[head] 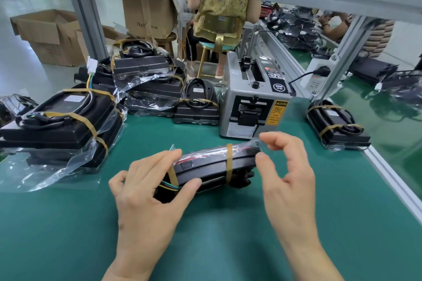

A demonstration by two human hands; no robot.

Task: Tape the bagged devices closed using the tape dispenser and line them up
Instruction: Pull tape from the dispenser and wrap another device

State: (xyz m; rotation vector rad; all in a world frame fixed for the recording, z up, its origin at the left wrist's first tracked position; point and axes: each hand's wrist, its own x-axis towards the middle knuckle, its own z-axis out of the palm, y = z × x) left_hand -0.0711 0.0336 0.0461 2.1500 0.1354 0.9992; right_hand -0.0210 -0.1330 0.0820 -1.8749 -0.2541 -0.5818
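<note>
left hand [148, 191] grips the bagged device [214, 166] on the green worktop [228, 235]; right hand [285, 166] pinches clear tape [262, 143] at its end. likely risk: tape wrinkling, leaving the bag open.

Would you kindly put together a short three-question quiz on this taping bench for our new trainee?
1. True or false: the left hand grips the bagged device lying on the green mat.
2. What does the right hand pinch? A) the power plug B) the clear bag end C) a cardboard box
3. Fill in: the tape dispenser stands ____ the held device, farther from the person.

Key: 1 true; 2 B; 3 behind.
</note>
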